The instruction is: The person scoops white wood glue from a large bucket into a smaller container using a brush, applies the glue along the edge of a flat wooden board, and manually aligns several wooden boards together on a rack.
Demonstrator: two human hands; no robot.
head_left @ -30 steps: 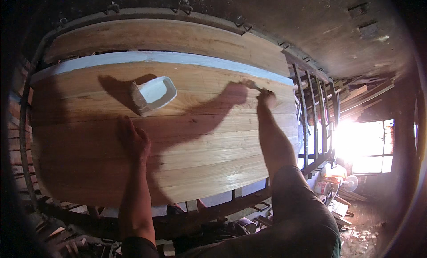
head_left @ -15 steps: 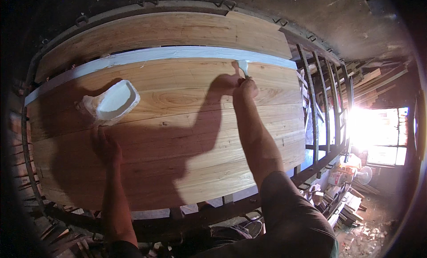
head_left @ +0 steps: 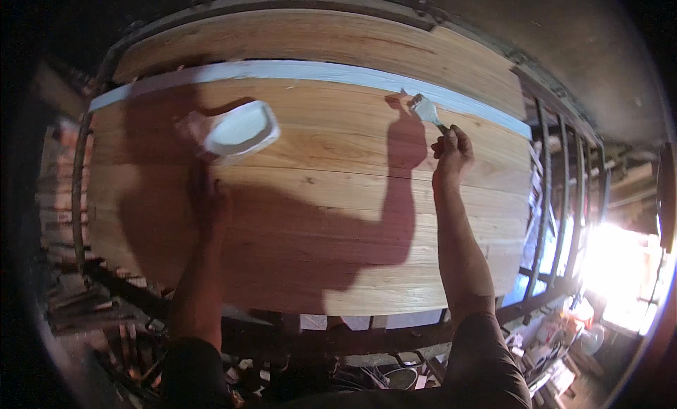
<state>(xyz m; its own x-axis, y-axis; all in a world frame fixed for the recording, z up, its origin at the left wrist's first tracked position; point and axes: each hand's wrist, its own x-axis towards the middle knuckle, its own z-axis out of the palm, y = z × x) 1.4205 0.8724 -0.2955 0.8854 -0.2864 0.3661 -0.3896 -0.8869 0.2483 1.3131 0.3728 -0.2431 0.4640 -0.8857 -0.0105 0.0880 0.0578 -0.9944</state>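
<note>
My right hand (head_left: pixel 453 154) is closed around the handle of a flat paintbrush (head_left: pixel 427 111). Its bristles point up and left, just below a white-coated strip (head_left: pixel 303 69) that runs across the wooden boards (head_left: pixel 296 144). My left hand (head_left: pixel 211 201), dim and blurred in shadow, is at the lower edge of a white tub (head_left: pixel 243 129) and appears to grip it. White liquid shows inside the tub, and its outer wall is smeared. The left fingertips are partly hidden.
A dark metal frame (head_left: pixel 83 190) with bars (head_left: pixel 546 190) surrounds the boards. Wood scraps (head_left: pixel 88 307) lie below at the left, with more clutter at the lower right. Bright light enters by a window (head_left: pixel 624 271). My shadow falls over the boards.
The whole view has shifted and turned, so the boards sit further right. The brush has come off the white strip and back toward me. My left hand stays by the tub.
</note>
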